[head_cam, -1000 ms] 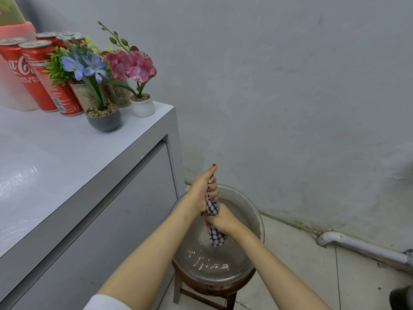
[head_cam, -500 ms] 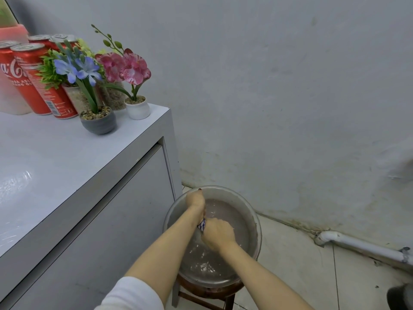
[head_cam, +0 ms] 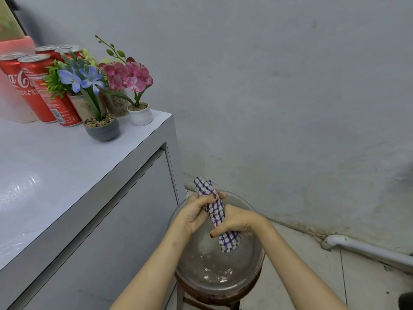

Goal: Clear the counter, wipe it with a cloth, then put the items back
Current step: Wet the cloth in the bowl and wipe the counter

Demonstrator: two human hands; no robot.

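Left hand [head_cam: 194, 215] and right hand [head_cam: 239, 223], each grip closed around the checked cloth [head_cam: 215, 211], above a clear basin [head_cam: 260, 260] holding water [head_cam: 214, 272].

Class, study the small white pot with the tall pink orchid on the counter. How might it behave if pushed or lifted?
The small round white pot probably tips easily: its pink orchid blooms stand high above a narrow base. Likely light: smaller than the red drink cans. Near the grey counter's edge, a push might drop it.
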